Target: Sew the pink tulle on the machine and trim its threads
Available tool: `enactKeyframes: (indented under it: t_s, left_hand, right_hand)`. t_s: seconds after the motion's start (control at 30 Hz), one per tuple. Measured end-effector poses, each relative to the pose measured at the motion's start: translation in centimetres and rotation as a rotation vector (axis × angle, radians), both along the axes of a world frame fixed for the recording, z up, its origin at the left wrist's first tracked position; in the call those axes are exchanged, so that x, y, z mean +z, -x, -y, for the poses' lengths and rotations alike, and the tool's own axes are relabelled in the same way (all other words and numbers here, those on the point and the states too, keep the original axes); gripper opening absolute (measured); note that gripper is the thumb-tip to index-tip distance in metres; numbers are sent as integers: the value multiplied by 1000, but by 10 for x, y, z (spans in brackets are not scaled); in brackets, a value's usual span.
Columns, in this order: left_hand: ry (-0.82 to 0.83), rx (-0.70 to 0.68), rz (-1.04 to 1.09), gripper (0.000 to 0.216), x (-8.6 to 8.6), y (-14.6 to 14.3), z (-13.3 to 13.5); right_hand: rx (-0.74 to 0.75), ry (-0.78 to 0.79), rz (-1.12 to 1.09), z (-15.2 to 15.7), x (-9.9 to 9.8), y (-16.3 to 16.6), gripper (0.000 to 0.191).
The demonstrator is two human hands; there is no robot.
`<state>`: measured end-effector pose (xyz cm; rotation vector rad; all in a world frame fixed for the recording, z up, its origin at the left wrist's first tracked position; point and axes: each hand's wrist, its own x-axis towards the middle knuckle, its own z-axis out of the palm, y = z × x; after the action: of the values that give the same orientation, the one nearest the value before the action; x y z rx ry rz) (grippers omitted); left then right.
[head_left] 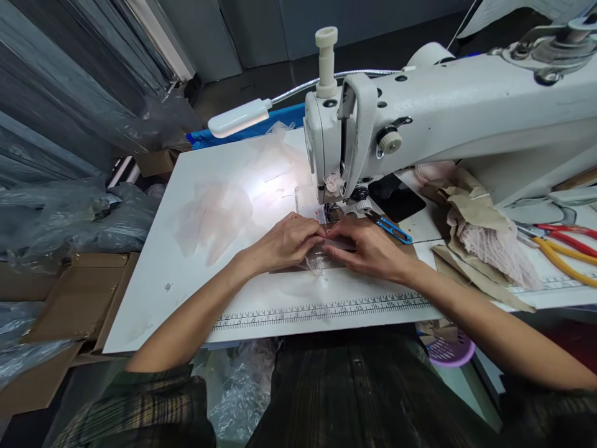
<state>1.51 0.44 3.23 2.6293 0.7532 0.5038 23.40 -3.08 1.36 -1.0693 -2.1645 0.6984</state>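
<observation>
Just in front of the needle area of a white sewing machine [336, 143], my two hands meet over a small piece of sheer fabric [319, 260]. My left hand [296, 239] pinches the fabric between thumb and fingers. From the other side my right hand [368, 249] closes on it too, thumb and forefinger nearly touching the left fingertips. The fabric's lower edge hangs loose toward me, over a brownish plate on the white table [158, 286]. Blue thread snips [389, 227] lie right beside my right hand. The presser foot is partly hidden behind my fingers.
Pale sheer fabric pieces [219, 214] lie to the left under a lit lamp [240, 118]. A black phone-like slab [396, 196], fabric scraps [489, 230] and yellow-handled scissors [566, 258] are on the right. A printed ruler [280, 316] runs along the front edge.
</observation>
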Motion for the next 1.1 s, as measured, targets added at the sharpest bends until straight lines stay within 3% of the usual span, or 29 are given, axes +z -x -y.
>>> enactKeyframes:
  t_s: [0.2, 0.27, 0.37, 0.43, 0.53, 0.63, 0.73, 0.8, 0.87, 0.9, 0.97, 1.03, 1.1]
  left_hand:
    - [310, 248, 152, 28, 20, 20, 10]
    - [363, 280, 101, 32, 27, 25, 5]
    - [206, 224, -116, 28, 31, 21, -11]
    - [14, 192, -284, 23, 26, 13, -27]
    - [-98, 95, -410, 17, 13, -1, -58]
    - [-141, 26, -355, 24, 1, -9, -88]
    - [-291, 107, -292, 39, -5, -10, -101]
    - [-428, 187, -249, 39, -5, -7, -92]
    - [-519, 182, -171, 28, -4, 0, -70]
    - [-522, 128, -115, 23, -3, 4, -55]
    - [-434, -114, -29, 19, -3, 14, -23]
    - [-322, -291, -35, 29, -6, 21, 5]
    - [-355, -299, -69, 19, -12, 24, 22]
  right_hand:
    - [56, 605, -317, 14, 4, 4, 33]
    - [100, 648, -271, 16, 3, 5, 28]
    - [-25, 358, 149, 16, 3, 9, 19]
    - [-147, 87, 421, 15, 4, 12, 32]
    - [-70, -220, 517, 12, -2, 14, 40]
    - [20, -303, 470, 10, -14, 13, 36]
    - [-24, -261, 450, 10, -25, 13, 39]
    - [-55, -234, 437, 10, -27, 14, 41]
    - [-80, -206, 409, 11, -27, 15, 43]
    - [-91, -190, 392, 12, -26, 16, 45]
    - [-110, -151, 357, 14, -25, 19, 51]
    - [-127, -104, 325, 17, -24, 21, 59]
    - [-134, -55, 290, 19, -24, 23, 67]
